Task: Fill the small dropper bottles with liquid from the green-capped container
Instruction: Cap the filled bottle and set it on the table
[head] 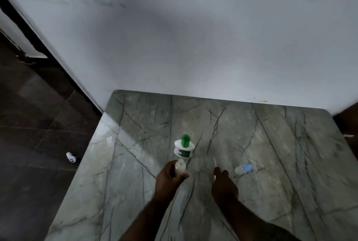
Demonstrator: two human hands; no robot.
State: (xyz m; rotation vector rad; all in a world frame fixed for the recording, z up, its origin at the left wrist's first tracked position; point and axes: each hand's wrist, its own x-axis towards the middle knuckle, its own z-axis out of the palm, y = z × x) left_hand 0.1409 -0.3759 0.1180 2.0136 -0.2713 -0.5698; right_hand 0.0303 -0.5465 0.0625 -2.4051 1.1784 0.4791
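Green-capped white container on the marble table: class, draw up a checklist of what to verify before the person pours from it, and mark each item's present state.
1. Green-capped white container standing upright: ok.
2. Its green cap removed for pouring: not ok, cap is on.
3. Small translucent dropper bottle held in left hand: ok.
4. That bottle's mouth open: cannot tell, blurred.
5. Right hand free to lift the container: cannot tell; a thin white item shows by its fingers.
6. Blue-capped clear bottle upright: not ok, lying on the grey marble table.
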